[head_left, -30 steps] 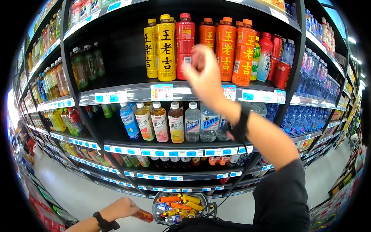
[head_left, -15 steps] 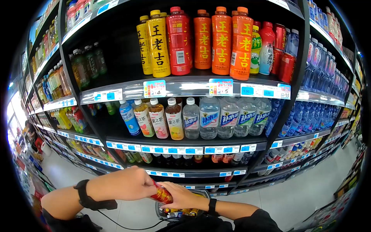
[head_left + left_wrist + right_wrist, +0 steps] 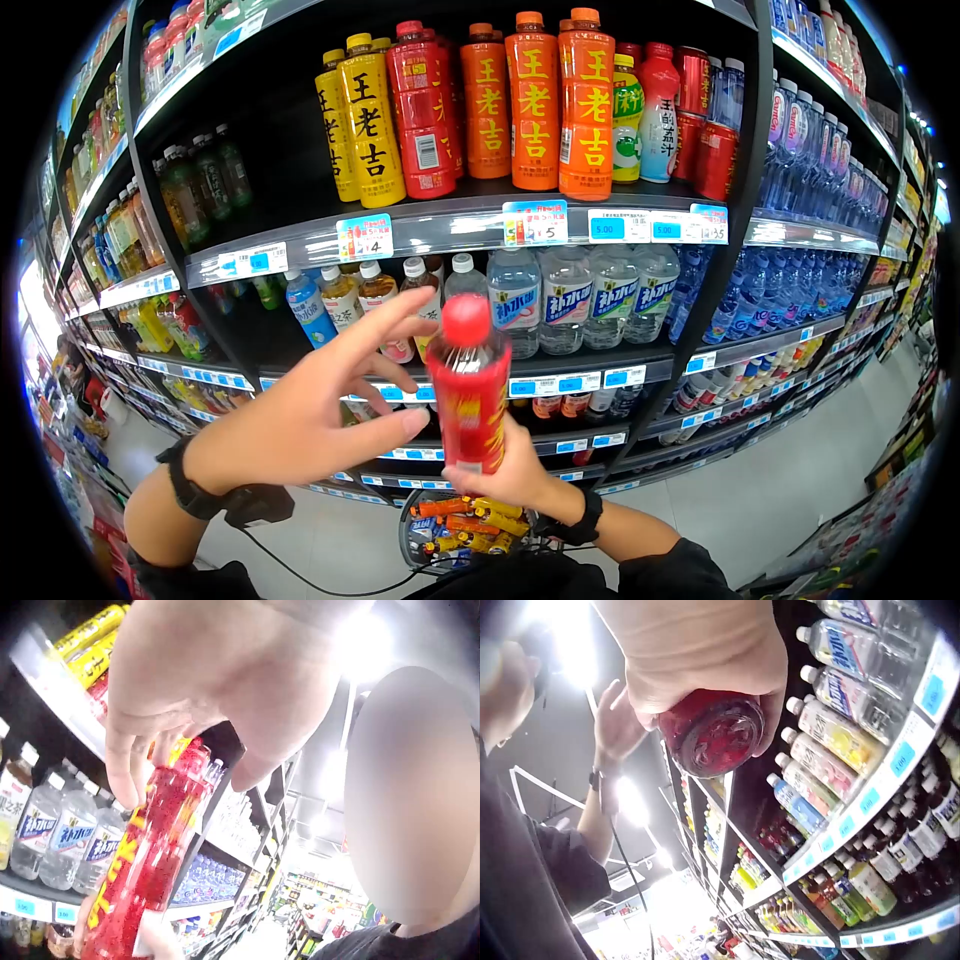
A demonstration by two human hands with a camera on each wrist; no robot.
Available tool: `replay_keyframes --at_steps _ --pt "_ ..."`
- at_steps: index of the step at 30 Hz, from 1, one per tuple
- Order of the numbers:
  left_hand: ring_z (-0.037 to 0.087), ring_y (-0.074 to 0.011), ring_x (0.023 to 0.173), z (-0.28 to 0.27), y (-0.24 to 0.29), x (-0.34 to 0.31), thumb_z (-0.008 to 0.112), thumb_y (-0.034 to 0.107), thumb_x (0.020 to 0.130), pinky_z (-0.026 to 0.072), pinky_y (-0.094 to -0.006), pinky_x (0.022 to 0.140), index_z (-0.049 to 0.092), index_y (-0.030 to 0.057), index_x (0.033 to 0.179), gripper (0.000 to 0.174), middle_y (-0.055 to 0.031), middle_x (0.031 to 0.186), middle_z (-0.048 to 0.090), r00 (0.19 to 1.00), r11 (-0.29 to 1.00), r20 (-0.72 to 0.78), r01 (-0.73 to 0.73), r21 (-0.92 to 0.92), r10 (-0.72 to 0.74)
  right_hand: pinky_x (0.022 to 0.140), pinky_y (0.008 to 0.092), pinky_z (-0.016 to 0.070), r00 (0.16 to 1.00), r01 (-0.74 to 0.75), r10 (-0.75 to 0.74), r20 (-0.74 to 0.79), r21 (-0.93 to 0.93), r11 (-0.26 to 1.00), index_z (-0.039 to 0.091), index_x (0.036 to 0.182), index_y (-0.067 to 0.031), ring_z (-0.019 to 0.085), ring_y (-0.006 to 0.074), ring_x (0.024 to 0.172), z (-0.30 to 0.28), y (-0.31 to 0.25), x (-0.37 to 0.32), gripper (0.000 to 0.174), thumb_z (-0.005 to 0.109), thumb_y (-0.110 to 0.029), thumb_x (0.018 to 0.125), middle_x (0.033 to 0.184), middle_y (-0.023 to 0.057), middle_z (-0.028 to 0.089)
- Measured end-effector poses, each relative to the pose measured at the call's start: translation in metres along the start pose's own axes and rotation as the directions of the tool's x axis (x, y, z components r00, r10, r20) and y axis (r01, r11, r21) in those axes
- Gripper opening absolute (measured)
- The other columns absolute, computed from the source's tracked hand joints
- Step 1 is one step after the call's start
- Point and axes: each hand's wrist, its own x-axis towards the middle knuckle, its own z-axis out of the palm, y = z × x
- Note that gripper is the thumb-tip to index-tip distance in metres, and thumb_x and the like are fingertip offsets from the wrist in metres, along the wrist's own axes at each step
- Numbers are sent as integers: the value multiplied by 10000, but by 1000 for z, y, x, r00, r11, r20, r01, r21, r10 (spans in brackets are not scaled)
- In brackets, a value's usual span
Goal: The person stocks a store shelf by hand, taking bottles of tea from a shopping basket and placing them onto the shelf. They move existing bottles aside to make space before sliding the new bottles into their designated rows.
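A red plastic drink bottle point(image 3: 468, 405) with a red cap and yellow lettering stands nearly upright before me. My right hand point(image 3: 517, 468) grips its lower part, and the bottle's round base point(image 3: 718, 744) faces the right wrist camera. To the left of the bottle, my left hand point(image 3: 300, 405) has its fingers spread and thumb apart, near the neck and cap. In the left wrist view, the fingers of that left hand point(image 3: 202, 682) overlap the top of the bottle point(image 3: 146, 862).
Below the hands, a basket point(image 3: 408, 545) contains several orange and yellow bottles. The shelf point(image 3: 290, 232) ahead carries yellow bottles point(image 3: 370, 125), red bottles point(image 3: 425, 110) and orange bottles point(image 3: 585, 110). Clear water bottles point(image 3: 565, 300) line the shelf beneath. A cable point(image 3: 330, 592) hangs near the left wrist.
My right hand came down from the upper shelf to the red bottle and now holds it. The bottle rose from low near the basket to upright. My left hand let go of it.
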Motion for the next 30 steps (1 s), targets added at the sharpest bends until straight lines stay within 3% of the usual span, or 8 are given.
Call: replay_keyframes --at_steps 4,7,11,12,15,20,22,30 --pt "572 -229 1095 15 -30 14 673 170 904 497 -355 915 193 38 1510 785 -198 1363 478 996 999 75 37 23 -39 920 333 483 996 -60 77 -53 269 961 458 1271 -14 602 160 1035 -11 -29 18 550 729 -209 834 1126 93 617" --pt "544 -249 1170 26 -36 21 675 178 899 481 -366 940 273 -2 1476 726 -183 1302 538 997 999 71 -14 49 10 936 327 472 991 79 -40 -130 308 948 454 1285 -13 595 153 1053 -19 -51 40 500 691 -195 884 1167 93 610" --pt "536 -291 1201 -4 -45 47 650 186 892 420 -368 1023 507 -3 1309 480 -196 1274 553 924 867 -206 -202 455 323 909 309 477 942 255 -223 -252 101 962 476 1239 -23 587 126 1008 -37 -82 88 458 710 -197 885 1121 62 611" --pt "526 -324 1205 -15 -50 55 652 166 876 410 -386 1034 522 -9 1276 456 -203 1278 536 850 677 -248 -162 718 465 871 300 490 918 302 -262 -297 95 949 476 1226 -33 585 117 977 -38 -92 102 437 711 -172 884 1090 50 611" --pt "492 -356 1207 -43 -63 81 657 168 835 384 -423 1065 542 -32 1220 448 -191 1278 519 704 459 -280 -72 886 652 848 293 499 853 402 -417 -314 -115 909 470 1172 -47 615 125 963 -51 -120 143 411 724 -156 868 1078 61 627" --pt "479 -355 1233 -60 -97 112 653 154 829 353 -462 1079 524 -25 1258 482 -192 1275 525 661 340 -258 5 940 704 866 311 503 727 580 -634 -263 -259 773 440 1180 -32 625 145 975 -68 -135 200 479 760 -140 841 1097 78 630" --pt "479 -326 1245 -58 -104 116 642 185 839 309 -511 1105 513 -16 1282 503 -181 1286 532 713 367 -302 67 928 632 871 311 503 730 575 -640 -240 -289 765 440 1177 -32 625 147 979 -74 -140 215 473 760 -125 840 1102 80 629" --pt "457 -343 1279 -48 -115 111 638 214 842 285 -516 1120 489 -21 1321 554 -190 1320 529 663 390 -335 70 918 669 795 288 531 788 479 -558 -261 -309 822 446 1160 -35 646 140 915 -65 -136 204 438 743 -141 856 1053 81 641"
